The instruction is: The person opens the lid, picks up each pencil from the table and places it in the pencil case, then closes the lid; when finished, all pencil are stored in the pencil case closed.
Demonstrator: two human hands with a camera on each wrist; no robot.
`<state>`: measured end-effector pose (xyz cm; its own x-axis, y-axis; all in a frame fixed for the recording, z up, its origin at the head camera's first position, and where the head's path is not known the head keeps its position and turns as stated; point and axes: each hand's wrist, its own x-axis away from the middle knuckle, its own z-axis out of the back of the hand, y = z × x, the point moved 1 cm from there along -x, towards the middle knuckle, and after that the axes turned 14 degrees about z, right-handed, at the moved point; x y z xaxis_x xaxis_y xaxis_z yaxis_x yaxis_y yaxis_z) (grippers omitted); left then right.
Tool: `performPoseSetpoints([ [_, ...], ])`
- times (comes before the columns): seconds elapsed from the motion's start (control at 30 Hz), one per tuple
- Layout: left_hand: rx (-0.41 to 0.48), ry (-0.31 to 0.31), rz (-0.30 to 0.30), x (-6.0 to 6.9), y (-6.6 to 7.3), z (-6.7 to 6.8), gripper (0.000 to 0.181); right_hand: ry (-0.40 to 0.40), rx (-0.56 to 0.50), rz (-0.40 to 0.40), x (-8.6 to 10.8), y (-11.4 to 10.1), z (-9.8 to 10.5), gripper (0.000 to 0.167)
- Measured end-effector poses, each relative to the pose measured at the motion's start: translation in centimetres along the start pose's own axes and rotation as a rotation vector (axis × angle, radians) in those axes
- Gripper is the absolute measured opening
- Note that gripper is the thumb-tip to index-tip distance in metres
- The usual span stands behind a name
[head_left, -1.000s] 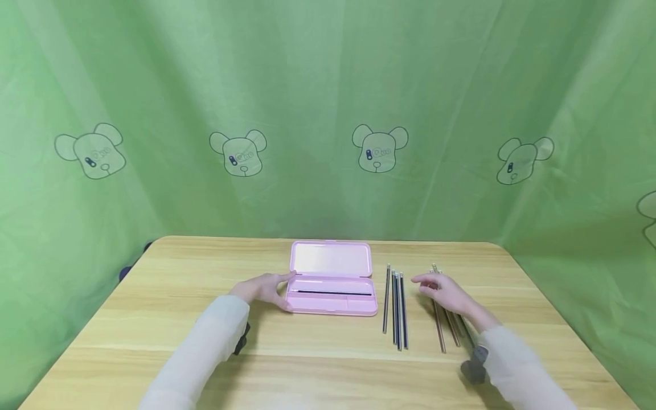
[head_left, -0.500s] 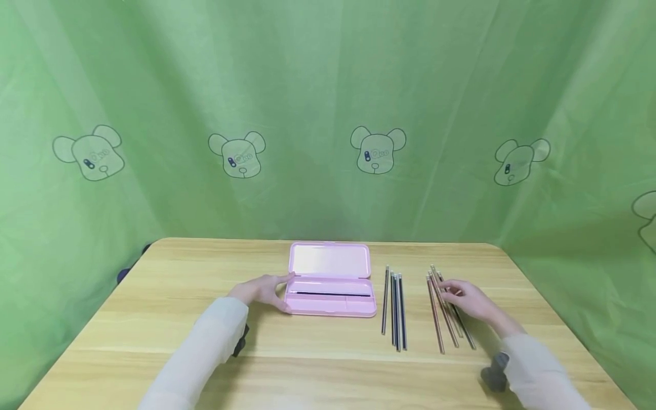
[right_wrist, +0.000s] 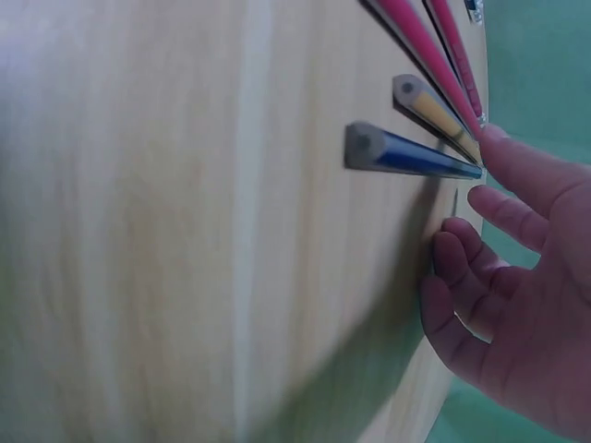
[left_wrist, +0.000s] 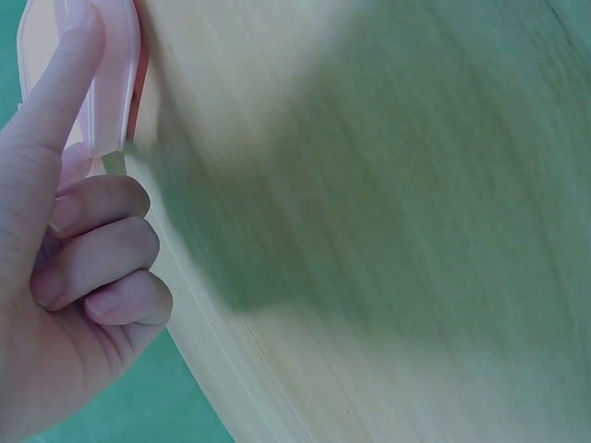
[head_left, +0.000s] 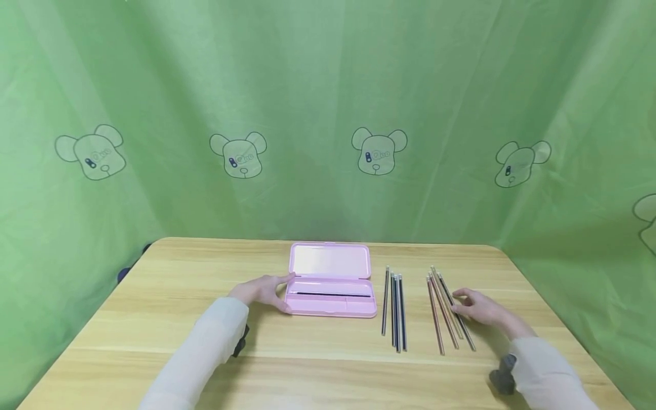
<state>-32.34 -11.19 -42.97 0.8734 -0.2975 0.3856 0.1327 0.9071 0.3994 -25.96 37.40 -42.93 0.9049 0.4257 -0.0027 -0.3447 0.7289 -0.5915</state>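
Observation:
A pink pencil case [head_left: 315,305] lies with its lid raised, one dark pencil [head_left: 333,294] in its long compartment. My left hand [head_left: 261,289] holds the case's left end between thumb and index finger; its other fingers are curled in the left wrist view. On the right, my right hand [head_left: 482,308] is beside a fanned group of pencils, nearest the dark blue pencil [right_wrist: 406,155]. Its fingers are loosely bent, the thumb near that pencil; contact is hard to tell. Left of the blue one lie a yellow pencil [right_wrist: 439,111] and red pencils [right_wrist: 420,41].
Between the case and the fanned group, several dark pencils [head_left: 398,313] lie roughly parallel. All of this is on a wooden table [head_left: 307,364]. A green curtain [head_left: 307,205] with bear-head drawings hangs behind and at the sides.
My right hand has moved right and toward me, from over the fanned pencils to their right side, uncovering them. They now look more spread out. My left hand has stayed on the case.

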Motion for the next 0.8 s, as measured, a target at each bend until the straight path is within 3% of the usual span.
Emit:
performPoseSetpoints([
  [0.17, -0.008, -0.008, -0.005, 0.0, 0.1, -0.2, 0.094, 0.009, -0.01, 0.024, 0.1, 0.4, -0.3, 0.047],
  [0.53, -0.006, -0.007, 0.006, -0.3, 0.3, -0.3, 0.094, 0.083, 0.145, 0.01, 0.0, 1.1, -0.3, 0.04],
  [0.8, 0.004, -0.002, -0.004, -0.3, -0.3, -0.3, 0.095, 0.087, 0.135, -0.025, -0.6, 1.1, -0.2, 0.038],
])
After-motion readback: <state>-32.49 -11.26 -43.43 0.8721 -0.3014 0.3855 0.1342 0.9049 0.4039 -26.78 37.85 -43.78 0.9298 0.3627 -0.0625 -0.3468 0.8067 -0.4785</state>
